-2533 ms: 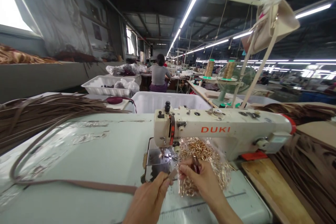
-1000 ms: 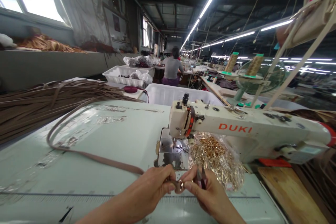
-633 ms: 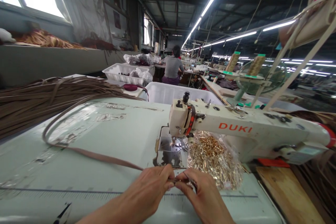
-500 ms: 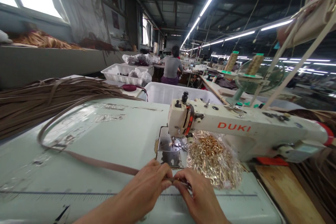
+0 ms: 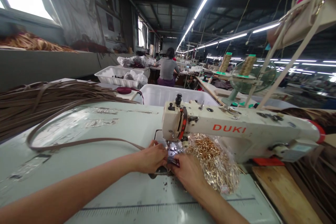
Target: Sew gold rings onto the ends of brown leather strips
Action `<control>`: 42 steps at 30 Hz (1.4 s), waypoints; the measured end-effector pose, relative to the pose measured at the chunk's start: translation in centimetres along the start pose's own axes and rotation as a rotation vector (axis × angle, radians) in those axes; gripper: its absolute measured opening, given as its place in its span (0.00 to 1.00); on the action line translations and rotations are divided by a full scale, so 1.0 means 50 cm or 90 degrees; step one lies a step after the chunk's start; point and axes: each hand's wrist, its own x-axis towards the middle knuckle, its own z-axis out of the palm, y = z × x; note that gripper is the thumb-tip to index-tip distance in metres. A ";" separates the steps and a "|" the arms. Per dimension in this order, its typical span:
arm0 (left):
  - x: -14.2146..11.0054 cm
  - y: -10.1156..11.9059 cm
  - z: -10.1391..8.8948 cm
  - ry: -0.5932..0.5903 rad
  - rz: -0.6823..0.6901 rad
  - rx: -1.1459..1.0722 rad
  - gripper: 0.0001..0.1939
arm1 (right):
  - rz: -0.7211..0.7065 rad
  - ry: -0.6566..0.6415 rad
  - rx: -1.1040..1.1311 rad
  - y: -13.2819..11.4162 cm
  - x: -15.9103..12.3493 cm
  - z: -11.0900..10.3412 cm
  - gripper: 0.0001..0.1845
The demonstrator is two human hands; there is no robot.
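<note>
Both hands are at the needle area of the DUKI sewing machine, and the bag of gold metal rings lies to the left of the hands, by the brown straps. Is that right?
Not quite. In the head view the bag of gold metal rings lies to the right of the hands, under the arm of the DUKI sewing machine. The left hand and right hand are indeed at the needle area, and the brown straps are piled far left.

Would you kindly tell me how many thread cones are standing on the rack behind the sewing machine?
2. One thread cone stands on the left of the rack, the other thread cone just to its right. More may be hidden beyond.
</note>
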 end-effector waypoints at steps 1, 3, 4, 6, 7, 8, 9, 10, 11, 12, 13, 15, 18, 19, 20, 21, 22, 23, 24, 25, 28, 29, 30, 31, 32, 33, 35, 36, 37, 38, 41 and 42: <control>0.015 -0.012 -0.001 -0.008 0.004 0.007 0.04 | -0.034 0.022 -0.072 0.004 0.013 -0.005 0.08; 0.038 -0.030 -0.003 -0.024 0.003 0.027 0.04 | -0.125 0.026 -0.118 0.013 0.033 -0.017 0.03; 0.046 -0.036 -0.004 -0.033 0.000 0.035 0.04 | -0.182 -0.002 -0.098 0.019 0.041 -0.022 0.06; 0.056 -0.043 -0.006 -0.051 -0.008 0.044 0.05 | -0.276 -0.070 -0.041 0.034 0.053 -0.030 0.15; 0.059 -0.044 -0.008 -0.059 -0.010 0.045 0.06 | -0.306 -0.098 -0.021 0.041 0.058 -0.032 0.18; 0.061 -0.044 -0.010 -0.062 -0.012 0.046 0.06 | -0.322 -0.115 -0.012 0.047 0.062 -0.034 0.20; 0.063 -0.044 -0.011 -0.061 -0.016 0.047 0.06 | -0.330 -0.125 -0.013 0.051 0.066 -0.035 0.21; 0.064 -0.043 -0.013 -0.056 -0.021 0.049 0.06 | -0.332 -0.129 -0.023 0.053 0.069 -0.036 0.20; 0.063 -0.042 -0.014 -0.045 -0.029 0.050 0.06 | -0.333 -0.132 -0.039 0.053 0.072 -0.036 0.19; 0.061 -0.041 -0.015 -0.029 -0.039 0.052 0.06 | -0.333 -0.136 -0.055 0.051 0.075 -0.036 0.18; 0.057 -0.040 -0.015 -0.006 -0.052 0.054 0.05 | -0.333 -0.139 -0.069 0.049 0.077 -0.036 0.17; 0.041 -0.036 -0.013 0.060 -0.086 0.063 0.04 | -0.335 -0.137 -0.076 0.046 0.081 -0.033 0.16; 0.002 -0.023 0.003 0.155 -0.111 0.076 0.05 | -0.343 -0.127 -0.063 0.052 0.083 -0.025 0.15; -0.011 -0.016 0.012 0.175 -0.102 0.071 0.08 | -0.343 -0.123 -0.064 0.055 0.083 -0.022 0.14; -0.022 -0.009 0.022 0.188 -0.086 0.060 0.10 | -0.342 -0.121 -0.069 0.058 0.083 -0.019 0.13; -0.031 -0.002 0.033 0.195 -0.065 0.045 0.11 | -0.340 -0.119 -0.077 0.061 0.083 -0.017 0.13; -0.038 0.004 0.042 0.197 -0.044 0.031 0.12 | -0.336 -0.113 -0.085 0.062 0.082 -0.016 0.12; -0.041 0.009 0.051 0.193 -0.026 0.024 0.12 | -0.333 -0.108 -0.095 0.063 0.080 -0.015 0.12; -0.041 0.012 0.058 0.179 -0.013 0.029 0.12 | -0.327 -0.104 -0.105 0.062 0.078 -0.015 0.11; -0.040 0.013 0.062 0.160 0.000 0.038 0.12 | -0.320 -0.102 -0.115 0.060 0.076 -0.015 0.10; -0.025 -0.007 0.065 0.101 0.032 0.076 0.12 | -0.265 -0.096 -0.133 0.051 0.070 -0.011 0.06; -0.018 -0.020 0.062 0.093 0.049 0.080 0.12 | -0.241 -0.089 -0.140 0.048 0.068 -0.007 0.06; -0.011 -0.034 0.059 0.091 0.070 0.079 0.12 | -0.216 -0.076 -0.147 0.046 0.068 -0.002 0.06; -0.003 -0.048 0.055 0.092 0.093 0.079 0.12 | -0.196 -0.056 -0.155 0.045 0.070 0.004 0.08; 0.004 -0.060 0.050 0.094 0.113 0.074 0.13 | -0.182 -0.033 -0.160 0.044 0.072 0.010 0.10; 0.011 -0.071 0.045 0.097 0.127 0.066 0.13 | -0.175 -0.009 -0.160 0.044 0.075 0.015 0.12; 0.020 -0.082 0.036 0.105 0.132 0.048 0.14 | -0.167 0.036 -0.149 0.044 0.080 0.024 0.16; 0.022 -0.083 0.033 0.113 0.126 0.035 0.14 | -0.162 0.052 -0.144 0.045 0.082 0.027 0.18; 0.023 -0.083 0.030 0.120 0.120 0.020 0.14 | -0.156 0.063 -0.146 0.045 0.083 0.029 0.19; 0.022 -0.081 0.030 0.129 0.116 0.007 0.14 | -0.150 0.072 -0.156 0.046 0.083 0.029 0.19; 0.020 -0.078 0.036 0.147 0.130 0.002 0.15 | -0.152 0.082 -0.218 0.044 0.075 0.026 0.14; 0.020 -0.079 0.040 0.152 0.143 0.012 0.15 | -0.159 0.073 -0.243 0.043 0.071 0.025 0.13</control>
